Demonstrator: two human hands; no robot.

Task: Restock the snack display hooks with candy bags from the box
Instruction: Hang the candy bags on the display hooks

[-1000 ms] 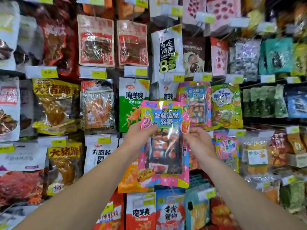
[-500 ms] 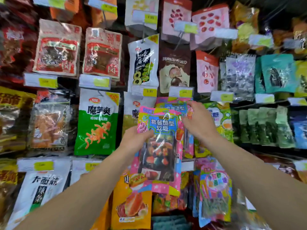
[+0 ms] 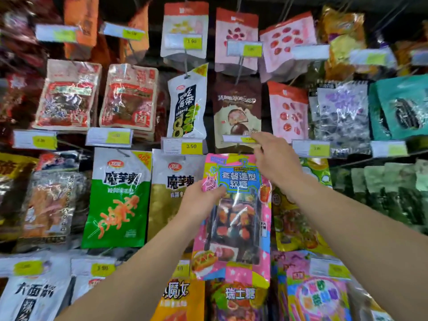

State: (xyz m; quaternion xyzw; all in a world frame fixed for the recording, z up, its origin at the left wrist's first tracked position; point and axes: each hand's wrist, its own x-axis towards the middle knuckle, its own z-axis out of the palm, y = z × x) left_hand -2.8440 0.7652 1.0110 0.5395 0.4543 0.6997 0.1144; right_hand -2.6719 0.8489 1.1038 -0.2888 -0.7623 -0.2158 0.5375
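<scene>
A pink candy bag [image 3: 234, 218] with a blue label and a clear window hangs upright in front of the display, its top edge just under a price tag [image 3: 238, 139]. My left hand [image 3: 203, 198] pinches the bag's upper left side. My right hand [image 3: 271, 158] is at the bag's top right corner, fingers reaching up to the price tag at the hook's end. The hook itself is hidden behind my fingers and the bag. No box is in view.
Packed rows of hanging snack bags surround the spot: a gold-and-white bag [image 3: 171, 193] to the left, a green-yellow bag [image 3: 298, 218] to the right, a brown chocolate bag [image 3: 236, 114] above, candy bags [image 3: 238, 300] below. Yellow price tags [image 3: 183, 145] stick out on hook ends.
Both hands lifted the pink bag higher and closer to the hook row. My right hand moved from the bag's right edge up to the price tag.
</scene>
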